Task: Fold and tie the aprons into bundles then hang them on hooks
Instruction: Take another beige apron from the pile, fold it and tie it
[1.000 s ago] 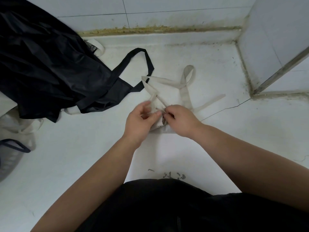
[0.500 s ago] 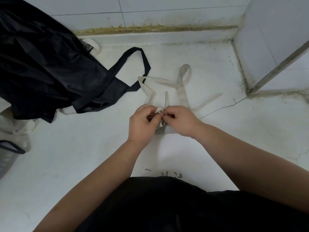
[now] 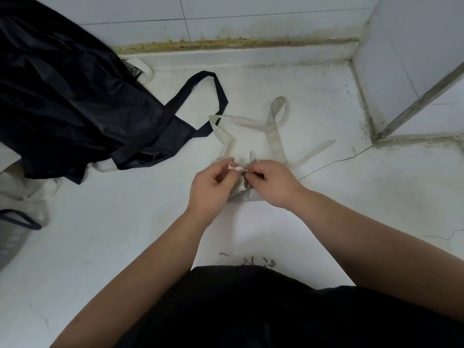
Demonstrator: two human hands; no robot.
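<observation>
Black apron [image 3: 75,109] heaps beside the pale apron [image 3: 244,195], whose ties [image 3: 276,144] we pinch with left hand [image 3: 211,189] and right hand [image 3: 273,182]; a basket [image 3: 10,243] sits far left.

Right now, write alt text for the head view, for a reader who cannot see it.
Seen from above, a person's left hand and right hand pinch the straps of a folded white apron on a white tiled surface, apparently tying a knot. A crumpled black apron lies to the left, by the wall.
</observation>
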